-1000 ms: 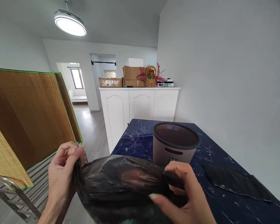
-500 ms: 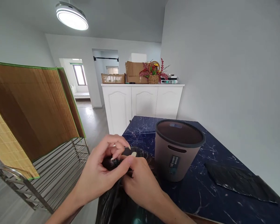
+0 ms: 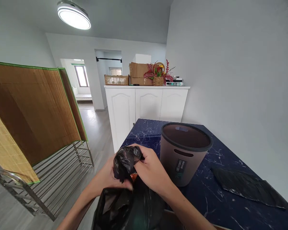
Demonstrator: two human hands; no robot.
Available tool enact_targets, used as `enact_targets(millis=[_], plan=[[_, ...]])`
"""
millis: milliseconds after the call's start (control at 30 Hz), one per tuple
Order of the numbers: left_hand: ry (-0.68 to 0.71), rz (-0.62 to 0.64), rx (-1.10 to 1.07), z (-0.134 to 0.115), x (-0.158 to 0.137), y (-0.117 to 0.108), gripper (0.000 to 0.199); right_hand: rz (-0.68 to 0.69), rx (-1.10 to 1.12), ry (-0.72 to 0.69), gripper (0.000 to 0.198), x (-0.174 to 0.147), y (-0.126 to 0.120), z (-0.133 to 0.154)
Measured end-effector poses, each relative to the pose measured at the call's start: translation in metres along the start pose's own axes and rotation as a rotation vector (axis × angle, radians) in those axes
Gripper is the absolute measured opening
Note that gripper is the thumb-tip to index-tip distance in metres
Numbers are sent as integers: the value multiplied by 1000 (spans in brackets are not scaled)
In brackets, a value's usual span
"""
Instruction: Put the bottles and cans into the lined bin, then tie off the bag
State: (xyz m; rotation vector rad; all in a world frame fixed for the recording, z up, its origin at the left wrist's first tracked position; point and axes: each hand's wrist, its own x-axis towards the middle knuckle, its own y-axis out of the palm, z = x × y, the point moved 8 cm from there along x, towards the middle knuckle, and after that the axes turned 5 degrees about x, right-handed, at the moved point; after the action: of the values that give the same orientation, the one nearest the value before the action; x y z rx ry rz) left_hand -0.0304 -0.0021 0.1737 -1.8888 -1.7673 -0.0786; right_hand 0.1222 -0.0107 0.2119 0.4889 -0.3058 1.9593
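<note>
A black plastic garbage bag (image 3: 144,207) hangs bunched between my hands at the table's near left edge. My left hand (image 3: 110,177) is closed around the gathered plastic, its fingers mostly covered by the bag. From the other side my right hand (image 3: 150,167) grips the crumpled upper part. A small orange-red patch shows between the hands; I cannot make out what it is. Just right of my right hand stands an upright brownish garbage bin (image 3: 187,156) with a dark rim and a slot handle. No bag lines the visible part of the bin.
A folded black plastic bag (image 3: 247,188) lies on the dark blue marbled table (image 3: 218,204) at right. At left, a metal rack (image 3: 62,179) stands beneath a hanging bamboo mat (image 3: 36,111). Beyond the table is a white cabinet (image 3: 148,103) bearing cardboard boxes (image 3: 136,73) and a flower basket (image 3: 158,80).
Both hands have shifted from pinching close together to gripping the bag, with its crumpled top now raised between them. The bag's loose part has swung into view below. The bin stays in place.
</note>
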Motion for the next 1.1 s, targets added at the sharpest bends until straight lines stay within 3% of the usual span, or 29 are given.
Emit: enact_targets(millis=[67, 133, 200, 267, 333, 433, 567, 667, 767, 833, 967, 1033, 1100], plan=[[-2, -10, 36, 5, 4, 4, 23, 1, 15, 54, 26, -2, -6, -3], [1, -104, 35, 8, 5, -2, 28, -23, 21, 149, 29, -10, -17, -9], [-44, -281, -13, 11, -2, -15, 37, -77, -6, 223, 53, -25, -34, -14], [-147, -452, -125, 15, -13, -26, 41, -144, -40, 234, 63, -41, -52, -16], [-281, -553, -280, 20, -23, -27, 48, -211, -41, 206, 52, -56, -69, -17], [-395, -608, -497, 19, -24, -22, 48, -327, 44, 139, 39, -71, -89, -22], [-499, -628, -686, 17, -12, -20, 21, -423, 316, 15, 44, -80, -105, -18], [-525, -649, -758, 19, -7, -27, 3, -352, 466, -49, 40, -84, -107, -9], [-379, -508, -937, 14, 4, -24, 16, -288, 517, -96, 35, -89, -110, -5], [-312, -400, -1001, 11, 8, -19, 17, -327, 519, -126, 37, -92, -116, -8], [-261, -354, -804, 3, 7, -13, 14, -470, 290, -152, 31, -99, -121, -10], [-217, -344, -597, -11, 8, -10, 27, -404, 89, -83, 29, -94, -106, -6], [-154, -290, -341, -31, 10, -2, 44, -235, -29, 31, 51, -82, -80, -3]])
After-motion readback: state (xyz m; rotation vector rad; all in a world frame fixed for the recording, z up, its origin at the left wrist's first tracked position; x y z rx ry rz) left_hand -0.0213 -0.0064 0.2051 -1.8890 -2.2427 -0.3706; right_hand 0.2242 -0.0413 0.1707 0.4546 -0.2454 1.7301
